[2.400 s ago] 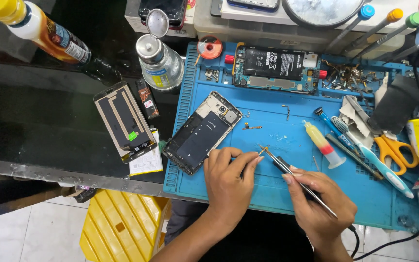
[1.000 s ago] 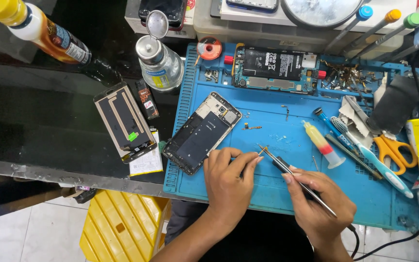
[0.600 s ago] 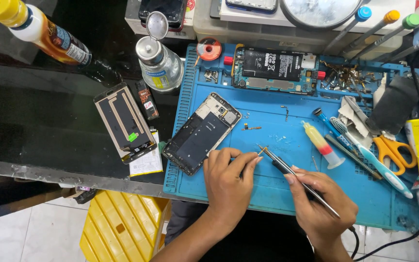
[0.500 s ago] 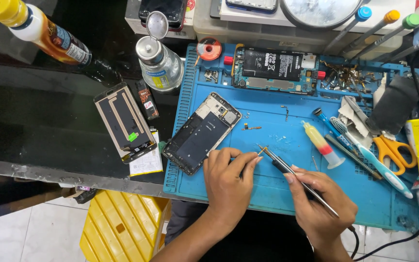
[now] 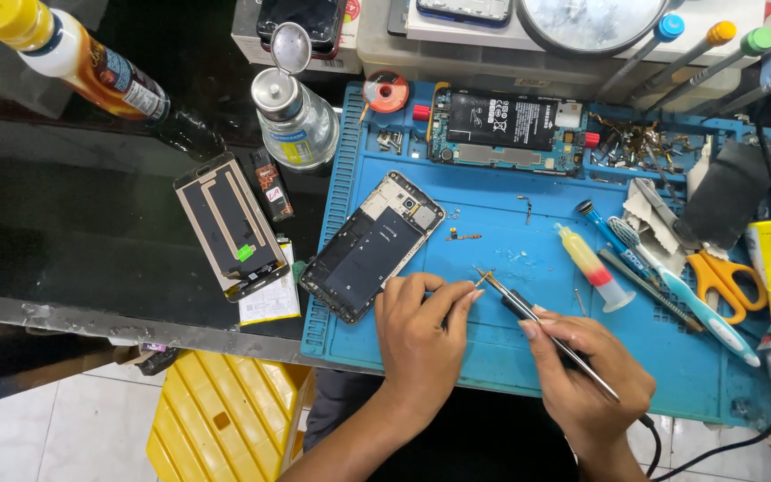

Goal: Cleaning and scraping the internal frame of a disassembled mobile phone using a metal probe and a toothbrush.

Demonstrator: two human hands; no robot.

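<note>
Landmark: blue repair mat (image 5: pixel 493 357).

- Your left hand (image 5: pixel 421 335): on the mat's near half, fingers curled, fingertips pinching a tiny gold-coloured part (image 5: pixel 484 279).
- Your right hand (image 5: pixel 586 379): right of the left hand, closed around slim metal tweezers (image 5: pixel 542 321) in a pen grip; their tip meets the tiny part.
- Opened phone frame (image 5: pixel 372 247): on the mat's left side, just beyond your left hand.
- Phone board with battery (image 5: pixel 503 129): at the mat's far edge.
- Orange-handled scissors (image 5: pixel 723 281): on the mat's right side.
- Phone back panel (image 5: pixel 229 223): off the mat, left of it.

Left hand (image 5: pixel 421 335) pinching tiny part, right hand (image 5: pixel 586 379) holding tweezers (image 5: pixel 542 326), blue mat (image 5: pixel 493 357)
</note>
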